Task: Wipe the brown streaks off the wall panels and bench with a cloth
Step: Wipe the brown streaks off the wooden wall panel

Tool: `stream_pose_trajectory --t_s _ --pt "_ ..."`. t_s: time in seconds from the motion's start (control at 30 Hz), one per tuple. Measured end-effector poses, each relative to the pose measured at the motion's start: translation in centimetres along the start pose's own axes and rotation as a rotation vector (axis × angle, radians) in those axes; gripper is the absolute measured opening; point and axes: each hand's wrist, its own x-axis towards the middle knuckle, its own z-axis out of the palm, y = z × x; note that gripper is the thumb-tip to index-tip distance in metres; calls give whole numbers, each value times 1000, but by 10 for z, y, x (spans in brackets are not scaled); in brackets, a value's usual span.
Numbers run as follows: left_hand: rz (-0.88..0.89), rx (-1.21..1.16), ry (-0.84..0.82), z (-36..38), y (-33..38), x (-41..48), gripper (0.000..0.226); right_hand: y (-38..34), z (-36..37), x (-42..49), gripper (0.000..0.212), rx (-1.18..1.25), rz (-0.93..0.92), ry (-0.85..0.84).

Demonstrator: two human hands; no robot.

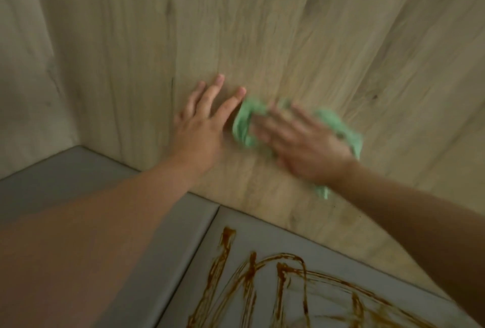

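R hand (301, 141), blurred, fingers laid flat, presses 1 green cloth (244, 123) on wall panel (262, 39); cloth pokes out both sides. L hand (202, 123) flat, released, just left of cloth. Below, brown streaks (262, 283) on 1 of 2 bench (78, 170) sections.

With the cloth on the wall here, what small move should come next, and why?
Probably slide the right hand and its green cloth down onto the grey bench: the wall panel around the cloth looks clean, while brown streaks cover the bench just below.
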Motion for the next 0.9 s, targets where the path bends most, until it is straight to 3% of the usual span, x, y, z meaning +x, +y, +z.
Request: stream_pose_trajectory --t_s 0.07,0.13,0.27,0.43,0.53,0.7,0.9 --pt "26 9 9 -7 -8 -1 92 28 -21 22 69 -30 292 79" --pt "-47 -37 39 -12 -8 -3 93 23 -29 33 70 -11 421 102" --pt "-244 -163 10 -2 4 -18 87 -41 13 15 68 4 95 12" --pt "-242 -162 -13 35 9 -53 70 -120 63 -28 61 -74 -239 -143" --pt "-184 -148 -41 46 13 -72 78 -136 72 -33 61 -51 -287 -231" --pt "-13 -90 -157 53 37 -92 95 -123 69 -68 58 52 -320 -214" --pt "-2 -55 -128 55 64 -87 87 -63 43 -200 60 75 -383 -285"
